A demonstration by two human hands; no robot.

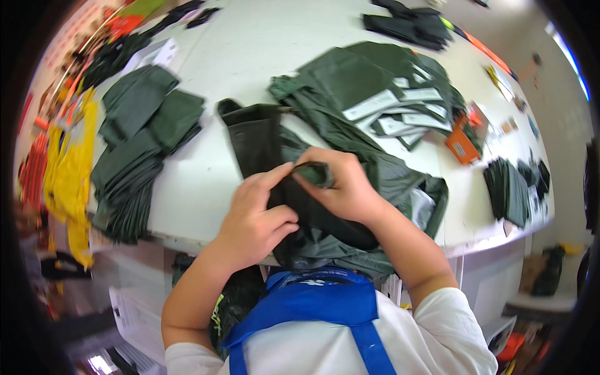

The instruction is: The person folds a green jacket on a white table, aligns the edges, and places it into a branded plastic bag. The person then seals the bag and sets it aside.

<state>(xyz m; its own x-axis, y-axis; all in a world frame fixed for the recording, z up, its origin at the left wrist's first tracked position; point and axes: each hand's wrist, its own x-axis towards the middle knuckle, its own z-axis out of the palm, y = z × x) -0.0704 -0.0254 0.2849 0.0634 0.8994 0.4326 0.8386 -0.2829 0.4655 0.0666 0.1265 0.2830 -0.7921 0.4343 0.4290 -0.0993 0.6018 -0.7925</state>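
Observation:
A dark green coated-fabric garment (390, 165) lies loosely across the near middle of the table and hangs over the edge against my blue apron (312, 297). My left hand (253, 219) pinches a black panel (255, 140) of this garment, thumb and forefinger close to the other hand. Right beside it, my right hand (342, 187) grips a folded edge of the fabric, which curls up between the fingers. The panel's far end stands slightly raised toward the upper left. My fingers partly hide the fabric where both hands meet.
A stack of folded green pieces (134, 137) sits at left, beside yellow garments (69, 175). Beyond the hands, white labelled strips (372, 105) lie on more green fabric. At right are an orange box (462, 142) and small dark green bundles (507, 190). Black folded pieces (406, 31) lie far back.

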